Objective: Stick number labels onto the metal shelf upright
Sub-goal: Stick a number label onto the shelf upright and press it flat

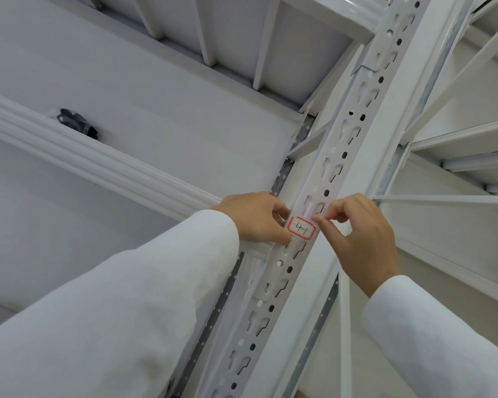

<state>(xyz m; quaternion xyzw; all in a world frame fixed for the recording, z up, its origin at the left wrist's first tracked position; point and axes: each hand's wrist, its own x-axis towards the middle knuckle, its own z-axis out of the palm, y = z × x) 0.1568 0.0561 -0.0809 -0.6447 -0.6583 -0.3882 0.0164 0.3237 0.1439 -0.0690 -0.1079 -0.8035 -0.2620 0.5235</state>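
Storeroom, probably a warehouse: white boltless racking with a slotted upright (pixel 339 156), ribbed shelf decks (pixel 161 64) left of it, diagonal braces (pixel 472 53) right.

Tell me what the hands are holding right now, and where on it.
The red-bordered label, against the upright. Left hand pinches its left edge; right hand pinches its upper right corner.

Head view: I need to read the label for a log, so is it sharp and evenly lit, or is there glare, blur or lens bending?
Head view: soft, even light, no glare; the label reads 4-1, sharp enough; wide-angle lens tilts and bows the upright; both hands' fingers cover its edges.
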